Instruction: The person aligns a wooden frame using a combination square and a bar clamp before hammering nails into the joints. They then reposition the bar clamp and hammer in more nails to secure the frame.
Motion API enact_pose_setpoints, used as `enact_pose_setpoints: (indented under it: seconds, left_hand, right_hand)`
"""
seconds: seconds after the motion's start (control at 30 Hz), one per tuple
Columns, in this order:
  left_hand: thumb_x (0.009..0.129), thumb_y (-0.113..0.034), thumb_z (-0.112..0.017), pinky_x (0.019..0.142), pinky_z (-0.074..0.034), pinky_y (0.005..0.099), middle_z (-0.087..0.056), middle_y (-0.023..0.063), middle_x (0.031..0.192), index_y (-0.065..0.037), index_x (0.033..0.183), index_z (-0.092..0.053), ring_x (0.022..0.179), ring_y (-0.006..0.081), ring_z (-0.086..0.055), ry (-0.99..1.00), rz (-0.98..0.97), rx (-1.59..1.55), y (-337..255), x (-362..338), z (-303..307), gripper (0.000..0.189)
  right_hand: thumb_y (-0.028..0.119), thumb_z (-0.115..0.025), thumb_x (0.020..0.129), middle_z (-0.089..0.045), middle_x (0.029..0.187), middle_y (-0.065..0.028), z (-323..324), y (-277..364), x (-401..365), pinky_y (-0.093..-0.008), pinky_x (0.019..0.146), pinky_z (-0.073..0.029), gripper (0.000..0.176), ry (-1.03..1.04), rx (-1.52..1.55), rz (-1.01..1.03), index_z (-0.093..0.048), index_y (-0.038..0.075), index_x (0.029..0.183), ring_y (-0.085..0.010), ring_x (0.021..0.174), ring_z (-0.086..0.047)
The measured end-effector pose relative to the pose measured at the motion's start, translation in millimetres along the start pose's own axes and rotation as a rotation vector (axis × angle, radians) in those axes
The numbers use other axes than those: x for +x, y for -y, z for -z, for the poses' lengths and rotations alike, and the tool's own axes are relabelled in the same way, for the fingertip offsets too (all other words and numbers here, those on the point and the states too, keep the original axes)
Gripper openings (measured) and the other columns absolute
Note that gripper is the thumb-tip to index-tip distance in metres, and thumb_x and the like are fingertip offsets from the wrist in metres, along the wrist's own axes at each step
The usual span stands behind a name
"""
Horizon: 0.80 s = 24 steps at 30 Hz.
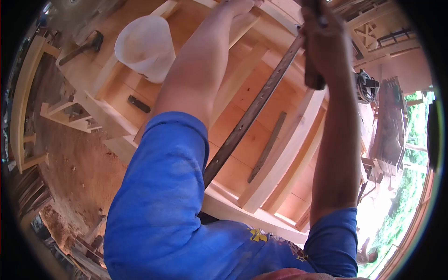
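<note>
My right hand [329, 44] is raised at the upper right, its fingers wrapped round a dark stick-like tool handle [315, 77]. The tool's upper end runs out at the top edge, so its kind does not show. Beside that hand starts a long metal bar with holes [252, 112], which slants down over the wooden frame [273, 158] towards my body. My left arm stretches to the top edge. There my left hand [241, 5] is near the frame's far timbers, mostly cut off, so its grip is hidden.
A white bucket [161, 58] stands on the boards at the upper left, with a hammer [86, 48] lying beyond it. A small dark piece [139, 103] and a narrow strip [268, 147] lie on the panels. Wooden frames [23, 102] stand at the left; stacked dark boards [389, 123] at the right.
</note>
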<state>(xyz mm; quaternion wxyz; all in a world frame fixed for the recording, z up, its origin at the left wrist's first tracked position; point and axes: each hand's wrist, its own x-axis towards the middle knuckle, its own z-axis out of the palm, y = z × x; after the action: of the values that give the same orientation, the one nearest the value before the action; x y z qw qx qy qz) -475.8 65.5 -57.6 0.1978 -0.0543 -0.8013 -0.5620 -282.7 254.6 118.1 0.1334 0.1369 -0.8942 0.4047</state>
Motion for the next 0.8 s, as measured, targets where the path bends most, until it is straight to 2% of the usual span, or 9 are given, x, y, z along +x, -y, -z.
enact_pose_setpoints:
  seconds: [0.07,0.17,0.23,0.3,0.33,0.53,0.63,0.77,0.8]
  left_hand:
    - [0.097,-0.018,-0.062,0.090,-0.058,0.0374,-0.078,0.0146,0.110,-0.008,0.111,-0.077,0.103,0.0259,-0.075,-0.197,-0.066,0.105,15,6,-1,0.022]
    - [0.100,-0.024,-0.058,0.096,-0.056,0.0408,-0.075,0.0194,0.116,-0.011,0.119,-0.075,0.111,0.0306,-0.073,-0.341,0.088,0.070,18,8,2,0.028]
    - [0.101,-0.031,-0.055,0.103,-0.053,0.0440,-0.073,0.0218,0.122,-0.013,0.123,-0.073,0.119,0.0339,-0.068,-0.218,0.108,0.201,29,3,0,0.034]
    - [0.102,-0.032,-0.054,0.106,-0.051,0.0451,-0.072,0.0224,0.124,-0.013,0.124,-0.073,0.122,0.0356,-0.066,-0.179,0.044,0.164,39,6,-4,0.035]
    - [0.102,-0.032,-0.053,0.106,-0.051,0.0452,-0.072,0.0222,0.125,-0.013,0.124,-0.073,0.122,0.0360,-0.066,-0.174,0.054,0.195,36,13,-6,0.036]
    - [0.102,-0.032,-0.050,0.109,-0.049,0.0455,-0.070,0.0215,0.130,-0.014,0.129,-0.072,0.126,0.0377,-0.064,-0.200,0.144,0.227,44,11,-13,0.039]
    - [0.102,-0.032,-0.050,0.110,-0.049,0.0452,-0.069,0.0216,0.132,-0.015,0.130,-0.071,0.127,0.0374,-0.063,-0.171,0.137,0.234,34,13,-3,0.040]
    - [0.100,-0.031,-0.049,0.111,-0.048,0.0461,-0.067,0.0225,0.134,-0.016,0.131,-0.071,0.129,0.0381,-0.062,-0.166,0.152,0.219,45,9,-10,0.040]
    - [0.100,-0.031,-0.049,0.111,-0.048,0.0463,-0.067,0.0227,0.134,-0.016,0.131,-0.071,0.129,0.0384,-0.062,-0.177,0.138,0.221,40,8,-11,0.041]
  right_hand:
    - [0.016,-0.059,0.105,-0.061,0.074,-0.0019,-1,13,0,-0.0276,0.055,-0.049,0.056,-0.124,0.145,0.071,-0.045,0.009,0.159,-0.0093,0.060,-0.057]
    - [0.015,-0.058,0.105,-0.061,0.074,-0.0025,-2,14,-1,-0.0287,0.056,-0.050,0.055,-0.107,0.129,0.061,-0.046,0.010,0.158,-0.0105,0.061,-0.058]
    - [0.015,-0.058,0.104,-0.063,0.078,-0.0047,-25,-33,7,-0.0318,0.060,-0.051,0.055,-0.178,-0.129,0.208,-0.048,0.011,0.158,-0.0127,0.068,-0.061]
    - [0.028,-0.067,0.101,-0.062,0.073,-0.0071,-27,-54,17,-0.0331,0.056,-0.054,0.064,0.259,-0.123,-0.131,-0.046,0.005,0.157,-0.0140,0.057,-0.060]
    - [0.016,-0.059,0.104,-0.065,0.082,-0.0069,-18,-47,20,-0.0331,0.063,-0.052,0.054,0.211,-0.339,-0.090,-0.048,0.010,0.157,-0.0137,0.075,-0.063]
    - [0.018,-0.057,0.106,-0.060,0.074,-0.0014,9,27,6,-0.0287,0.056,-0.049,0.057,-0.273,0.153,0.188,-0.042,0.008,0.160,-0.0111,0.060,-0.057]
    - [0.020,-0.058,0.104,-0.062,0.078,-0.0065,7,12,17,-0.0323,0.058,-0.051,0.061,-0.201,0.071,0.231,-0.040,0.005,0.159,-0.0168,0.064,-0.061]
    - [0.030,-0.057,0.101,-0.074,0.104,-0.0289,-30,-60,28,-0.0523,0.082,-0.058,0.054,0.330,-0.232,-0.159,-0.052,-0.001,0.144,-0.0474,0.091,-0.073]
    - [0.029,-0.056,0.101,-0.073,0.104,-0.0290,-33,-60,32,-0.0526,0.082,-0.058,0.049,0.214,-0.242,-0.041,-0.053,-0.001,0.140,-0.0478,0.092,-0.072]
